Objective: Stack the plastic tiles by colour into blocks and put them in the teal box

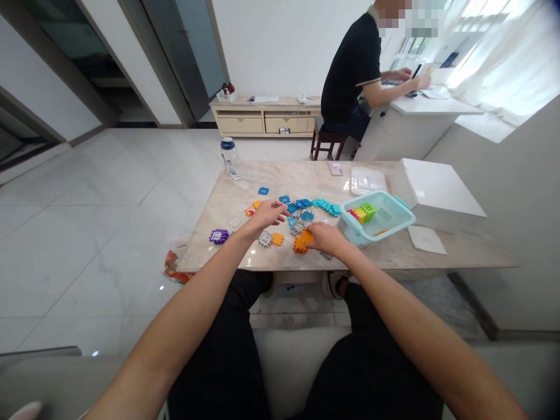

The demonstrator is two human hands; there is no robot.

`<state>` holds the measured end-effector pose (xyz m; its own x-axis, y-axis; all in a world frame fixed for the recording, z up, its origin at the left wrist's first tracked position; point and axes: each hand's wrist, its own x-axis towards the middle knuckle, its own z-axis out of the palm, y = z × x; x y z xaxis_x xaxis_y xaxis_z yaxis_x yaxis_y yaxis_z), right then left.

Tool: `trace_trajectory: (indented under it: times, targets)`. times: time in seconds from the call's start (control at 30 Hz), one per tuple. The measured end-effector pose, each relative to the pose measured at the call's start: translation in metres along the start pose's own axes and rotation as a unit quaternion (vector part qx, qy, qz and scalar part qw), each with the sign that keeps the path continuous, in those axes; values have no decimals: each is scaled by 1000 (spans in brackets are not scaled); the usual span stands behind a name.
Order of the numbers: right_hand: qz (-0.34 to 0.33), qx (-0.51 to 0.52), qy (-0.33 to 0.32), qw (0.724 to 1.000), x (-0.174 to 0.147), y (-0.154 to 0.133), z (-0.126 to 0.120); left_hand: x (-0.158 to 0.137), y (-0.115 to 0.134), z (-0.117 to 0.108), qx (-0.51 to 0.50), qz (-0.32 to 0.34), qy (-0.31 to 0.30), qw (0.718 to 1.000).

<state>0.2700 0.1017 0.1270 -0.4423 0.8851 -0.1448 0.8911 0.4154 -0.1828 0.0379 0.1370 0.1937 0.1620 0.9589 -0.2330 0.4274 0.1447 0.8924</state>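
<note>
My right hand (326,238) has its thumb and fingers around a stack of orange interlocking plastic tiles (301,242) near the table's front edge. Over the pile, my left hand (270,214) is open, its fingers loosely stretched to the right and nothing visible in them. Beyond its fingertips lie blue tiles (303,203), with grey and white lattice pieces (299,227) nearer me. A turquoise row of tiles (327,207) stretches toward the basket. Left of my right hand are a single orange tile (278,239) and a grey tile stack (265,238). A purple stack (219,236) sits at far left.
A pale turquoise basket (394,229) holds red, yellow and green tiles (364,213). Behind it are a clear lid (367,181) and a white box (441,189). A water bottle (231,158) stands at the back left corner. Another person (352,67) sits at a desk beyond.
</note>
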Motion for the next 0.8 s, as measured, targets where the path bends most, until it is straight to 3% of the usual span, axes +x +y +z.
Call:
trace_trajectory:
  times: [0.13,0.4,0.53,0.67,0.8]
  targets:
    - [0,-11,-30,999,6,-8,2,3,-4,3,27,8,17,999]
    - [6,-48,-60,997,8,-24,3,11,-16,2,128,56,105,985]
    - [11,-48,-70,996,10,-22,-3,7,-19,-4,237,91,134,958]
    - [39,-11,-15,999,9,-15,-19,12,-34,-7,378,117,75,915]
    - [69,10,48,996,-1,-9,-28,28,-51,-6,432,103,-27,895]
